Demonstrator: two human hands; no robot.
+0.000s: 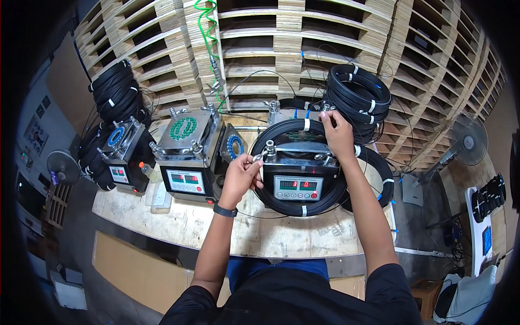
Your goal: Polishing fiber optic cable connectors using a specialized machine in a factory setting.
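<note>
A worker's left hand (240,174) pinched a wing nut (258,157) at the front-left corner of a small metal machine (295,179) on a wooden workbench (238,227). The right hand (337,132), fingers pressed together, lay on the black cable coil (281,132) looped around that machine, beside a white tie (306,124). Judged from the scene, the loosely draped coil could slip off or snag under the clamp plate if the nut was turned unevenly.
</note>
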